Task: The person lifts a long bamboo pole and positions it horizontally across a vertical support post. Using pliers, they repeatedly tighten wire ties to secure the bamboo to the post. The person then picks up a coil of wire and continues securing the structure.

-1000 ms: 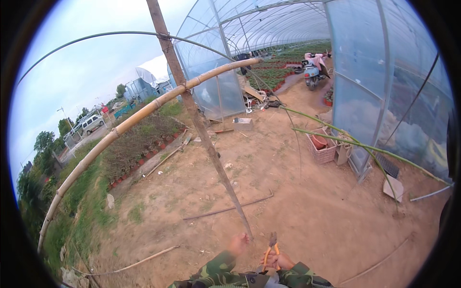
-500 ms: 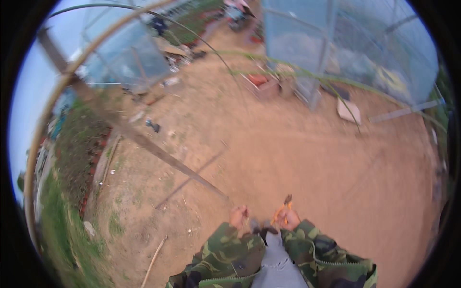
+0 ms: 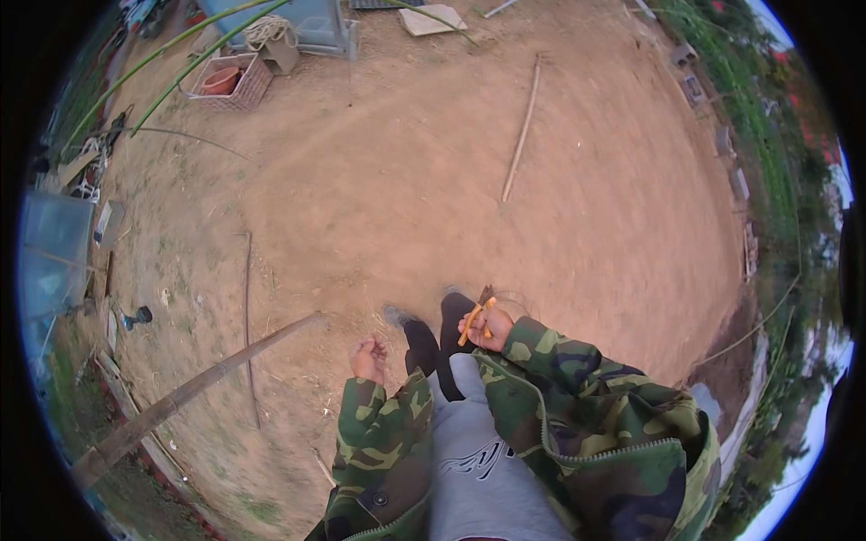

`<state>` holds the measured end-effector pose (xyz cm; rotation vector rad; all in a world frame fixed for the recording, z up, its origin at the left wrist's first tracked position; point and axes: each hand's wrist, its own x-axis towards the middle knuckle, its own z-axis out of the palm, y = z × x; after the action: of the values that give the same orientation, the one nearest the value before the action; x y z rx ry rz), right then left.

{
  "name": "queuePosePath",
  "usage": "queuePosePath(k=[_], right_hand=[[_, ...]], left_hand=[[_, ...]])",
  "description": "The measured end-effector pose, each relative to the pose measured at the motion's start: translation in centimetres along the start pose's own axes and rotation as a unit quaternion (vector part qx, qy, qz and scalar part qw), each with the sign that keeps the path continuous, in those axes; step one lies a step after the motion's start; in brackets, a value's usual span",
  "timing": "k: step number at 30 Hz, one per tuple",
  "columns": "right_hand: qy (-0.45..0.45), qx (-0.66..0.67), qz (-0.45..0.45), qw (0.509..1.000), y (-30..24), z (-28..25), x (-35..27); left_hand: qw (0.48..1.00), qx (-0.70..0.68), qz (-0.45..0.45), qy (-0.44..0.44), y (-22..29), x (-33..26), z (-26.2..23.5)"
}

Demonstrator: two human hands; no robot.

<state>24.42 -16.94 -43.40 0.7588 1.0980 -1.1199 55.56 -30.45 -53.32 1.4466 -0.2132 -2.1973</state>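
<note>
My right hand [image 3: 493,328] is closed around a pair of pliers [image 3: 467,330] with orange handles, its dark jaws pointing forward and up. A thin curved strand shows faintly just beyond that hand. To the left, my left hand [image 3: 369,359] is held above the ground with its fingers curled in; whether anything small is between them I cannot make out. Both forearms are in camouflage sleeves. Between the hands are my legs in dark trousers and my grey shoes on bare soil.
A wooden pole [image 3: 207,386] slants in at the left, near a thin stick [image 3: 249,334]. Another stick [image 3: 523,126] lies ahead. At the far left, a crate [image 3: 245,93] holds a reddish-brown pot [image 3: 220,81], beside a pale flat slab [image 3: 433,20]. Greenery [image 3: 767,135] borders the right.
My view has turned right and tilted down, so the crate and the pole sit farther left. The pliers stay in my right hand. My hands are farther apart, and my legs show more.
</note>
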Motion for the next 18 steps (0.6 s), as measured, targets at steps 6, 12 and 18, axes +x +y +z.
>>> queuePosePath(k=[6,12,18], right_hand=[[-0.095,-0.001,0.033,0.995,1.3,-1.6,2.9],[-0.101,-0.025,0.032,0.994,2.1,-1.2,3.4],[-0.06,0.045,-0.043,0.996,1.3,-0.5,1.2]], left_hand=[[0.997,0.002,0.054,0.062,1.7,-0.6,-1.4],[0.997,0.054,0.02,0.042,1.7,-1.1,-0.9],[0.969,0.247,-0.007,-0.031,2.5,-0.2,8.5]])
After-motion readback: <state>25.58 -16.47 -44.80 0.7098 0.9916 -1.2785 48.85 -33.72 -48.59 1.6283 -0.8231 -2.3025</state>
